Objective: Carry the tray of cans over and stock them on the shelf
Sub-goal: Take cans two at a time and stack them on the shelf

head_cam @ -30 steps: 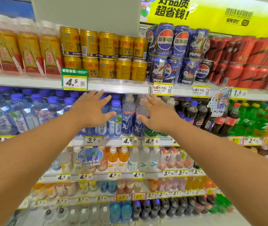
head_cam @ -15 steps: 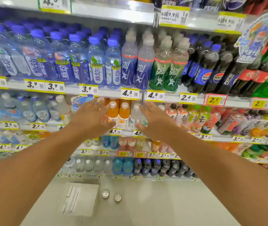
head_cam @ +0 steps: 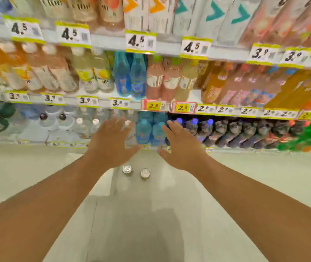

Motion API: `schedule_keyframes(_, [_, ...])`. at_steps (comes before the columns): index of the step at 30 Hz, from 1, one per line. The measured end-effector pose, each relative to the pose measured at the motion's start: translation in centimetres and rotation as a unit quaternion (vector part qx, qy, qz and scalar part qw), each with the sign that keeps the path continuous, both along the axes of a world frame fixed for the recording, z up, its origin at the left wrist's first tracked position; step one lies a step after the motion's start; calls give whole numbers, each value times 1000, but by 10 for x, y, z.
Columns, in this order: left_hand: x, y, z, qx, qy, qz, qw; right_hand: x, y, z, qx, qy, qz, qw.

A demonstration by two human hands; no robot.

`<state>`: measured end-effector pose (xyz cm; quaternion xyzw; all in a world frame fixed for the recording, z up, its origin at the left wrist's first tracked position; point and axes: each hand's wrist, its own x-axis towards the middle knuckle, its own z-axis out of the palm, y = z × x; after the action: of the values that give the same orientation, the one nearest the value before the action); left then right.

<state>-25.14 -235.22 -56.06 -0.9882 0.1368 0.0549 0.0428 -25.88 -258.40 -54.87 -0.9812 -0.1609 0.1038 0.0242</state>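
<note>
Two cans stand upright on the pale floor, seen from above by their silver tops: the left can and the right can. My left hand hovers just above and left of them, fingers spread, holding nothing. My right hand hovers above and right of them, also spread and empty. Both arms reach forward and down toward the base of the shelf. No tray shows in this view.
Shelves of bottled drinks fill the upper half, with yellow price tags along each edge. Blue bottles sit on the lowest shelf right behind my hands. Pale floor stretches left, right and toward me.
The view has tilted sharply downward from the can shelf to the floor. Both open hands dropped with it and now hover over the two cans. The white flat item seen on the floor is out of view.
</note>
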Motion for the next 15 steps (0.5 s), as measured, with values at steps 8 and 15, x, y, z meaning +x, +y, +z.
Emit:
schedule_keyframes(8, [1,16,-204,-18,13,17,1000,6,17,-200,6,18,-11,1000])
schedule_keyframes(15, [10,29,-342,-48,59,40,996,14,27,-338,38,36,-25,998])
